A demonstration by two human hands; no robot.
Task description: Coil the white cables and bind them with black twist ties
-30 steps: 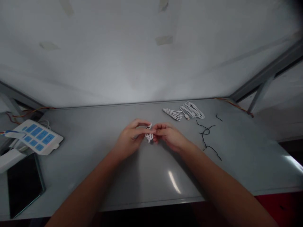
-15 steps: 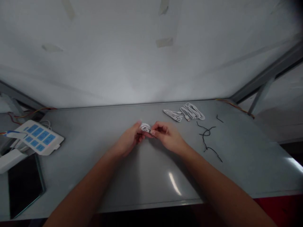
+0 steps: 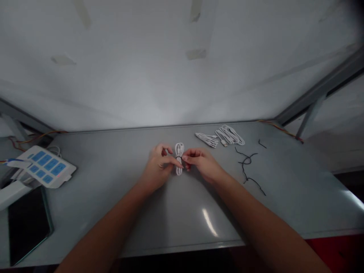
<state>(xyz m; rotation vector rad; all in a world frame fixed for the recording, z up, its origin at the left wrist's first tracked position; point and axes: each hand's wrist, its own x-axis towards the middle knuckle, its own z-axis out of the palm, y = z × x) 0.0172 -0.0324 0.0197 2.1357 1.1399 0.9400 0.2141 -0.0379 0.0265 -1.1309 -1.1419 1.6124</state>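
Observation:
A small bundle of white cable (image 3: 179, 159) stands upright between my hands above the grey table (image 3: 113, 182), bound at its middle by a thin black tie. My left hand (image 3: 157, 167) pinches the bundle's middle from the left with thumb and forefinger. From the right, my right hand (image 3: 200, 162) pinches the same spot at the black tie. Both hands hover near the table's centre.
Two more coiled white cables (image 3: 220, 137) lie at the back right, with loose black ties (image 3: 247, 165) beside them. A white power strip with blue sockets (image 3: 45, 165) and a dark tablet (image 3: 27, 223) sit at the left edge. A white wall rises behind the table.
The cable bundle has been turned from lying sideways in my fingers to standing upright, its loops now showing above and below the black tie. Both hands stayed near the table's centre.

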